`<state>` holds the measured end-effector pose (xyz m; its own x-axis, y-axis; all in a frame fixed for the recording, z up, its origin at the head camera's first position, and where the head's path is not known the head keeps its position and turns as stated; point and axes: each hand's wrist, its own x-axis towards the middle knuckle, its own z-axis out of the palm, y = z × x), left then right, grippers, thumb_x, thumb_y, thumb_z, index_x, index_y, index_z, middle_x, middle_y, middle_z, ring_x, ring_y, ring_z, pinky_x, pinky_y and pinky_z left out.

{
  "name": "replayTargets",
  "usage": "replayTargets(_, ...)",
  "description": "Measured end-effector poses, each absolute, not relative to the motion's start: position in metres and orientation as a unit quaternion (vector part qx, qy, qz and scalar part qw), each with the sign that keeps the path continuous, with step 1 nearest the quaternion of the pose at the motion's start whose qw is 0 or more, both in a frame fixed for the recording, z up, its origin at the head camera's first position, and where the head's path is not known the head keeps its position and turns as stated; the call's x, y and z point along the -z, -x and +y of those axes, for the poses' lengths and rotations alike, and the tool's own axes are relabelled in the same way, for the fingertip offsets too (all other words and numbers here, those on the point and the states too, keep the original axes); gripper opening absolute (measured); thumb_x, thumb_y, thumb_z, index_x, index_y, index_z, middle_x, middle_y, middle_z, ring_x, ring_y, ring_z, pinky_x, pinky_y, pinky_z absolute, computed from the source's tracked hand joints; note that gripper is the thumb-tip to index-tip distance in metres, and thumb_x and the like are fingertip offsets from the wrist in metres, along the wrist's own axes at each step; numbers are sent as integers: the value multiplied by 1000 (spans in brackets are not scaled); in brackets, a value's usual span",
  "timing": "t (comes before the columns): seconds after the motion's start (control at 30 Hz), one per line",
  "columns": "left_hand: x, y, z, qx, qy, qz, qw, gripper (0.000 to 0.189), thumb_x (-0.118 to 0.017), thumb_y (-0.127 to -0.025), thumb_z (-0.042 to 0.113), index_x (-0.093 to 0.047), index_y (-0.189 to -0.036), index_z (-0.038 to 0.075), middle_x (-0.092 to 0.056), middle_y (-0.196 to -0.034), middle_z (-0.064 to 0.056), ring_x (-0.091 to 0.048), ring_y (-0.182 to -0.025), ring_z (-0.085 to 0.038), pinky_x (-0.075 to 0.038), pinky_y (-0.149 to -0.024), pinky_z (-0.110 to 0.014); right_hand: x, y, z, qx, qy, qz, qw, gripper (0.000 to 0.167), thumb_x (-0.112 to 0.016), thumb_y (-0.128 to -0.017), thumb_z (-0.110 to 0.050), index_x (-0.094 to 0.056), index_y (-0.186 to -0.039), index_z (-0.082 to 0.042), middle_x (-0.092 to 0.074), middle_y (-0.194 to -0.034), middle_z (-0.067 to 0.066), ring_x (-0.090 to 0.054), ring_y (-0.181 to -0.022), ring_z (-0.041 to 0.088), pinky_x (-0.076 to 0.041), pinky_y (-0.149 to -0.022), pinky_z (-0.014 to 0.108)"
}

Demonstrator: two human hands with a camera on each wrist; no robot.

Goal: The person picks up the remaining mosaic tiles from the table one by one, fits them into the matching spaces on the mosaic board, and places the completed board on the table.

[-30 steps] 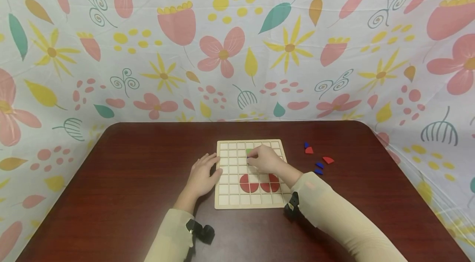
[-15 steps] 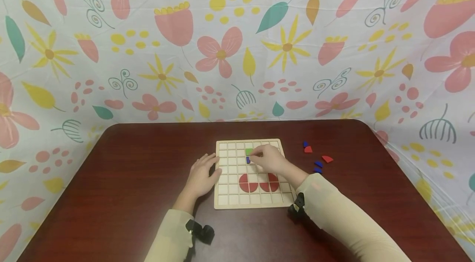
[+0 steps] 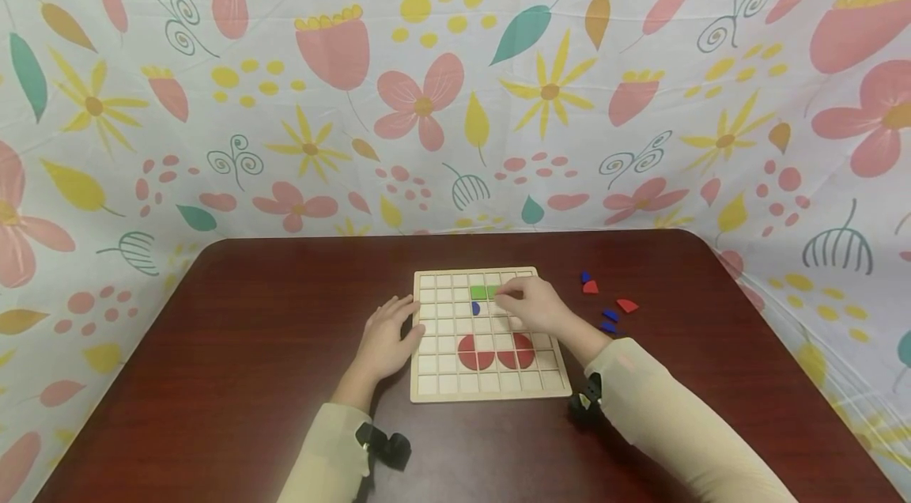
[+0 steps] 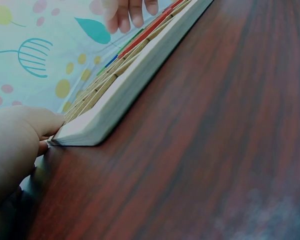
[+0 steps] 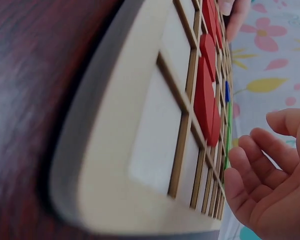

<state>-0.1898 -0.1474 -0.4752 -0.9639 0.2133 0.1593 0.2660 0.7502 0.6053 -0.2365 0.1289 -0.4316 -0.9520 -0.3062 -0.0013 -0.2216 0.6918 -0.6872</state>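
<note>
A square wooden grid board (image 3: 491, 398) lies on the table. My left hand (image 3: 387, 338) rests at its left edge, fingers extended; the left wrist view has the thumb (image 4: 45, 122) at the rim. Over the upper right cells hovers my right hand (image 3: 535, 305). Seen from the right wrist, its fingers (image 5: 260, 165) bend loosely with nothing between them and the thumb. Near its fingertips are green pieces (image 3: 479, 293) in the second row, the right one partly covered. Just below sits a small blue rounded piece (image 3: 475, 308). Two groups of red quarter-round pieces (image 3: 467, 361) fill lower cells.
To the right of the board lie loose pieces: a blue one (image 3: 586, 277) touching a red one (image 3: 591, 288), another red one (image 3: 627, 305), and two blue ones (image 3: 610, 315). A patterned cloth (image 3: 427, 100) hangs behind the dark wooden table (image 3: 249, 345).
My right hand has let go of the blue piece, which now sits in its cell, and has drawn right, uncovering part of another green piece. My left hand has stayed put.
</note>
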Motion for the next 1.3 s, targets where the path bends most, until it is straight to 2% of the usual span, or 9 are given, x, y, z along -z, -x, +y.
replayTargets(0.37,474,190,-147,328,129,-935,38,46,-54,-94,31,-53,-134,9,-45,-145,-10,-32,-140,-33,-21,-114,-56,434,235,149,366,132,920,36,31,-61,-91,-26,-69,-112,-4,-67,-114,14,-58,-113,34,-46,-95,51)
replayTargets(0.73,473,189,-147,332,129,-934,36,46,-55,-94,30,-53,-134,9,-45,-145,-11,-31,-140,-33,-21,-114,-56,433,233,172,368,118,922,28,31,-60,-92,-25,-67,-112,-2,-67,-112,16,-60,-107,33,-51,-87,47)
replayTargets(1.0,474,190,-147,325,134,-935,46,45,-55,-93,29,-54,-133,8,-47,-144,-12,-33,-139,-35,-23,-112,-58,434,232,190,349,98,932,14,29,-61,-92,-25,-69,-109,-3,-69,-107,15,-63,-97,29,-52,-73,38)
replayTargets(1.3,474,190,-147,325,133,-935,45,45,-55,-93,28,-53,-134,8,-46,-144,-12,-33,-139,-35,-22,-112,-58,431,229,213,328,92,940,2,28,-61,-91,-25,-69,-107,-3,-68,-109,17,-61,-102,34,-51,-78,43)
